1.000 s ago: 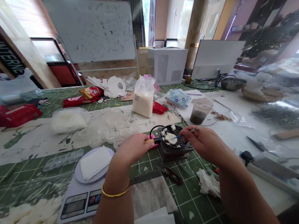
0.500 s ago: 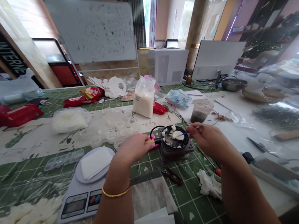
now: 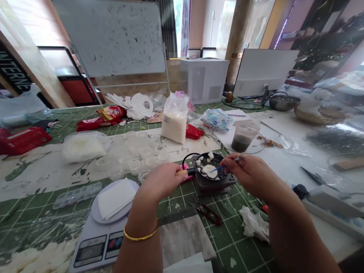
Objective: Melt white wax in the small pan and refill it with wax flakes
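A small black frying pan (image 3: 223, 172) sits on a little dark hot plate (image 3: 209, 187) in the middle of the table. My left hand (image 3: 163, 180) is closed around the pan's handle (image 3: 187, 172). In my right hand (image 3: 245, 168), pinched between thumb and fingers, is a thin blue stick (image 3: 219, 168) that reaches into the pan. Its tip is at a round white lump (image 3: 209, 171) at the pan's near left side. Smaller white crumbs lie around the lump. What the white stuff is, I cannot tell.
A kitchen scale (image 3: 105, 226) bearing white sheets stands left. Red-handled snips (image 3: 209, 214) and crumpled tissue (image 3: 254, 223) lie in front of the hot plate. Behind are a bag of white granules (image 3: 175, 124) and a plastic cup (image 3: 243, 136). A power strip (image 3: 345, 217) is at right.
My right hand has shifted slightly left, and the stick with it. The white lump has moved left and nearer within the pan. My left hand stays on the handle.
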Demonstrator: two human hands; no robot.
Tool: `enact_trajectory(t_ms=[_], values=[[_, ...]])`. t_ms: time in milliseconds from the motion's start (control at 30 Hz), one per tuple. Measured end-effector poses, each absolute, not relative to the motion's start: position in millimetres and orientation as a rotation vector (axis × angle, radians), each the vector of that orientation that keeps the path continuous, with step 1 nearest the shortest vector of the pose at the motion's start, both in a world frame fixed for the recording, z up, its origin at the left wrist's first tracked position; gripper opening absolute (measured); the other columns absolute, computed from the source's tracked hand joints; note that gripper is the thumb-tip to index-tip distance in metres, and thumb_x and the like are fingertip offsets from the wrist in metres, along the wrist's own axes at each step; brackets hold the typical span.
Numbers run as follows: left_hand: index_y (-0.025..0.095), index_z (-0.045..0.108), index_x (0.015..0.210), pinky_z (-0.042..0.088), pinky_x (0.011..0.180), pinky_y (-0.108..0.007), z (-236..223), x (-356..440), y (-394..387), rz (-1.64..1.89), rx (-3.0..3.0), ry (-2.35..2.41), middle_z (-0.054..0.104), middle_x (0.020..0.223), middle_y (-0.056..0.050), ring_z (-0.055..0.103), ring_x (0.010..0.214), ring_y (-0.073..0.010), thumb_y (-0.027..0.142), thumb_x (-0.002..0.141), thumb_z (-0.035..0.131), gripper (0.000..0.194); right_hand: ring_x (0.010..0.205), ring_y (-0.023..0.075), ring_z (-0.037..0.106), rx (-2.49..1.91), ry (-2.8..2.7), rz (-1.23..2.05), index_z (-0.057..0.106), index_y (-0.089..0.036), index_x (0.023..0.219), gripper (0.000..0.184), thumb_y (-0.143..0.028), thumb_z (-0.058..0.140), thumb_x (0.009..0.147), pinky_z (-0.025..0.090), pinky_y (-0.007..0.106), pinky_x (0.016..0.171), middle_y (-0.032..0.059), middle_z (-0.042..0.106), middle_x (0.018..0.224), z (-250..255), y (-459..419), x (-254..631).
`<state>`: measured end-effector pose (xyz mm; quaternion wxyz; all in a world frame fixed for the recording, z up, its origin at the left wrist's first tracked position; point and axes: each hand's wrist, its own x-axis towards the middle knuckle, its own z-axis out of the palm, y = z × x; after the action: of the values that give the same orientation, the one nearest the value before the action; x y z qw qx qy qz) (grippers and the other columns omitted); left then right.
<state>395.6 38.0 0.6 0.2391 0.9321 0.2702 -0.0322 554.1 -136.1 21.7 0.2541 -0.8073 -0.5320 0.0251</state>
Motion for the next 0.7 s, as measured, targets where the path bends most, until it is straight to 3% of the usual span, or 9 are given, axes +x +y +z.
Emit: enact_trajectory(t_ms=[700], values=[[0.018,0.046,0.061,0.025,0.049,-0.027,-0.6,396.6,37.8,-0.082,2.555,0.734,0.054,0.061,-0.001,0.044,0.055,-0.0134,0.047,0.081,0.034,0.037,0.064,0.0137,0.057,-2.199,-1.448,0.064,0.058,-0.021,0.075,0.035,-0.041,0.034,0.089,0.036,0.023,0.06,0.0,0.063,0.068,20.8,-135.2,553.7]])
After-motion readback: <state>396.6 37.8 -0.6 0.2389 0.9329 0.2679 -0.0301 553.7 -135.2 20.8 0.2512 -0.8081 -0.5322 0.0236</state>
